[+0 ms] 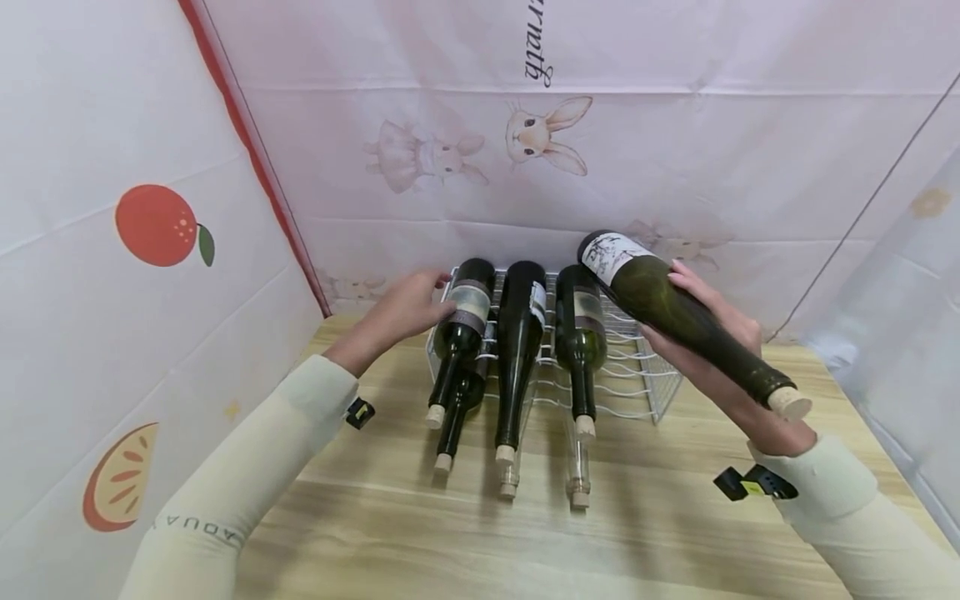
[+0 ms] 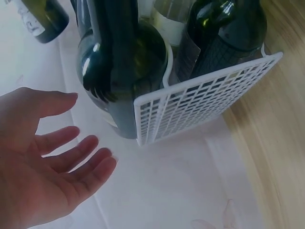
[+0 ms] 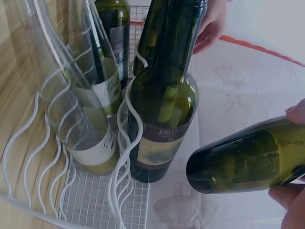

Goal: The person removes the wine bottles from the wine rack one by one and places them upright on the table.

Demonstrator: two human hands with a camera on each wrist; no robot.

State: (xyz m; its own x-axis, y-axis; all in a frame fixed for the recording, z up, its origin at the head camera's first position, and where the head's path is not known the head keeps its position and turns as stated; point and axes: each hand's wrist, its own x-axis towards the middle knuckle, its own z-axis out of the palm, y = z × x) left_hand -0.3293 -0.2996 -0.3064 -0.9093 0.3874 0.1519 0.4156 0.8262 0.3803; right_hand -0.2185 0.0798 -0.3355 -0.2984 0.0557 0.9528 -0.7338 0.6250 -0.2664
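Observation:
My right hand [image 1: 716, 321] grips a dark green wine bottle [image 1: 675, 312] with a white label, its corked neck pointing down toward me at the right. In the right wrist view that bottle [image 3: 238, 160] lies tilted beside the rack. My left hand [image 1: 408, 308] is beside the upper left bottle [image 1: 471, 304]; in the left wrist view the hand [image 2: 57, 157] has relaxed fingers and a gap before the glass. The white wire rack [image 1: 630, 367] also carries a middle dark bottle [image 1: 519, 333], a third upper bottle [image 1: 581, 333], and bottles on the level below.
The rack stands on a wooden tabletop [image 1: 420, 533] against a pale wall sheet [image 1: 450, 225] printed with rabbits. Corked necks stick out past the rack's front. Clear glass bottles [image 3: 90, 138] lie on the lower level. Another fruit-printed sheet [image 1: 90, 333] hangs on the left.

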